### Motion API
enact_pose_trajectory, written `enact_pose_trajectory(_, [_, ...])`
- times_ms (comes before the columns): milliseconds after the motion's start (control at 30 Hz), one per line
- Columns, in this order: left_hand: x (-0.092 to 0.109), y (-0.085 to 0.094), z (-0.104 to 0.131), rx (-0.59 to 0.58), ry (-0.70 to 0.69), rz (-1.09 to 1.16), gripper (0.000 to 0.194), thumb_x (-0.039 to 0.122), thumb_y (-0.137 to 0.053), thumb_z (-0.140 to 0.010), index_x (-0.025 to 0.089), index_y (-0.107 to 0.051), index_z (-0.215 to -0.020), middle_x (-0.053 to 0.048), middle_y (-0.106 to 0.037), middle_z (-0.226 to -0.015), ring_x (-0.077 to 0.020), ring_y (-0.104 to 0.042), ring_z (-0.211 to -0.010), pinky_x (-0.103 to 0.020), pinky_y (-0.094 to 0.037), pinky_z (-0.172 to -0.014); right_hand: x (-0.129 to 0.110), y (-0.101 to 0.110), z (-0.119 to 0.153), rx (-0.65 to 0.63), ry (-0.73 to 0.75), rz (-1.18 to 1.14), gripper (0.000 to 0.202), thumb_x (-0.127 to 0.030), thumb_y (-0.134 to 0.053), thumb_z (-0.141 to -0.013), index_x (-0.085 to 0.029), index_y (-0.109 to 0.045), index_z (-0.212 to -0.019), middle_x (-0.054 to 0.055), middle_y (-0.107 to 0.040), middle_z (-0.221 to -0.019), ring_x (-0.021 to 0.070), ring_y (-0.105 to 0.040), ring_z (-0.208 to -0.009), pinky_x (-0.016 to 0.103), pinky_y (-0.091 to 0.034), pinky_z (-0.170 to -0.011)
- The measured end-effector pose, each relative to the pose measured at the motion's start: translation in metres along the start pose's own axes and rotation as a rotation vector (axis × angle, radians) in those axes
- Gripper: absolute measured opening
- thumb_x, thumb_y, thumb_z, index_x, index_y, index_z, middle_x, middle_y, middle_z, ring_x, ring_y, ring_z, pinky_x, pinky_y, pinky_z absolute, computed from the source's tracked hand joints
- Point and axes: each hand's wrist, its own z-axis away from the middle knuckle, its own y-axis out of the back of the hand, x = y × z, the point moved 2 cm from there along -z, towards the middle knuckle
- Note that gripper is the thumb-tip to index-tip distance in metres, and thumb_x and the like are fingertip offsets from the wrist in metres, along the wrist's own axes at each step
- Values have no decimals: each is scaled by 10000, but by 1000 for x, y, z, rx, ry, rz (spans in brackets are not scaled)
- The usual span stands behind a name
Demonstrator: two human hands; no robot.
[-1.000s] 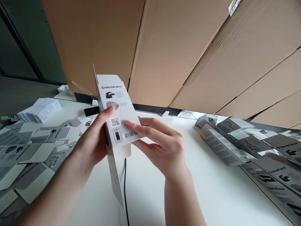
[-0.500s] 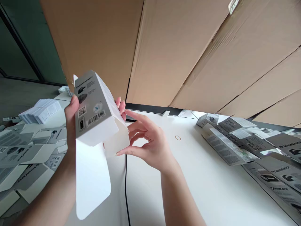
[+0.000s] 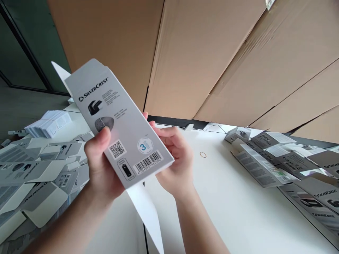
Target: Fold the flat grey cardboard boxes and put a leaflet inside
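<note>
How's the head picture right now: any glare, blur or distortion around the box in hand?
Head view: held box face in soft shade without strong glare, logo sharp, finest print too small to read; head view: hanging flap brighter than that face; head view: white table pale at right, greyer toward lower middle; head view: cardboard edges fan outward, likely wide-angle distortion.

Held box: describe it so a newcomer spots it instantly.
Over the white table, find the left hand. It grips a grey SilverCrest box with a white flap hanging from its lower end. Unlike the cartons lying at both sides, this one is held aloft.
</note>
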Motion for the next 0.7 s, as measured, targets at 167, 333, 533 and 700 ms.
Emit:
enact_pose_trajectory(167, [9, 3, -9, 2, 55, -56, 713, 795, -977, -770, 244, -848, -1204, -159, -851, -1205, -563, -753, -1407, -676, -723, -1053, -7, 25, -8, -263, 25, 173, 805, -368, -1041, -967, -315, -659, -1674, 79, -844, -1265, 223, -827, -1038, 317, -751, -700])
enact_pose_trajectory(333, [5, 11, -14, -5, 93, -157, 647, 741, -956, -858, 221, -855, -1230, -126, -843, -1025, -434, -858, -981, -493, -719, -706, -23, 39, -15, -83, 458, 448, 646, -272, -1073, -933, -310, -822, -1527, 83, -752, -1243, 216, -780, -982, 354, -769, -694])
enact_pose_trajectory(533, [-8, 5, -4, 93, 252, -136, 578, 737, -913, -883, 225, -850, -1145, -94, -790, -885, -345, -815, -829, -420, -683, -643, -29, 23, -5, -28, 700, 650, 312, 53, -858, -1001, -193, -904, -1187, 84, -921, -1122, 181, -734, -754, 371, -654, -601])
enact_pose_trajectory(700, [-10, -3, 1, 151, 379, -124, 609, 764, -907, -871, 237, -832, -1167, -112, -825, -1015, -347, -815, -910, -420, -695, -672, -28, 21, -4, 31, 692, 663, 335, 67, -821, -1015, -222, -894, -1166, 60, -942, -1086, 170, -725, -693, 371, -645, -594])
